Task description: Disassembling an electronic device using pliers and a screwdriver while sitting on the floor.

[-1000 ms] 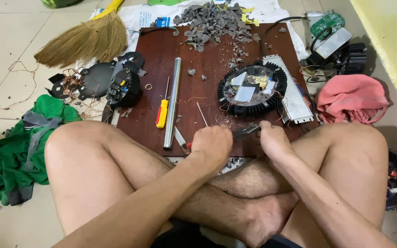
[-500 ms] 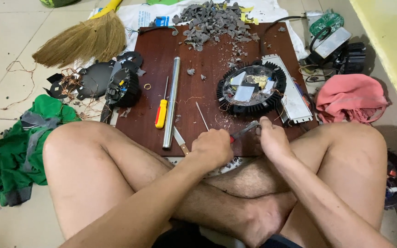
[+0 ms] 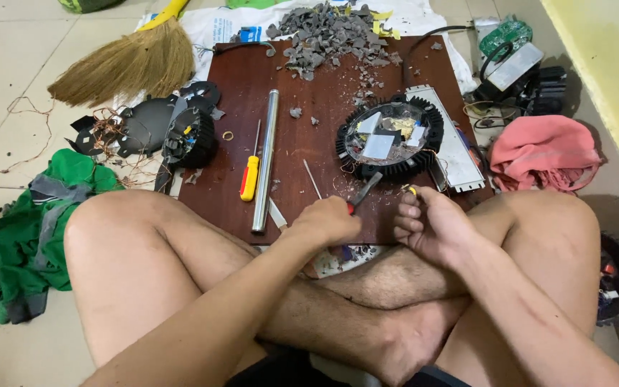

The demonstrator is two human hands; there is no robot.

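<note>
The left hand (image 3: 327,221) is closed around the red handle of a small hand tool (image 3: 362,193), near the near edge of the dark wooden board (image 3: 238,93). The tool's metal tip points far-right and meets the near rim of the round black finned housing (image 3: 388,138). The right hand (image 3: 433,228) is curled into a fist just right of the left hand, pinching a small yellow-tipped piece (image 3: 411,190); what else it grips cannot be told.

Edges and clearance: Both hands sit at the board's near edge, between the raised knees. The housing lies just beyond the hands, right of centre. A flat white panel (image 3: 456,147) overhangs the board's right edge. Open board remains between the housing and the metal tube (image 3: 265,159), crossed only by a thin white stick (image 3: 312,179).

Surface: A yellow-handled screwdriver (image 3: 249,175) lies just left of the tube. Grey rubble (image 3: 331,32) covers the far edge.

Room: The floor is pale tile. A straw broom (image 3: 127,68) lies far left, green cloth (image 3: 37,215) near left, pink cloth (image 3: 542,150) right, against a yellow wall (image 3: 610,64).
</note>
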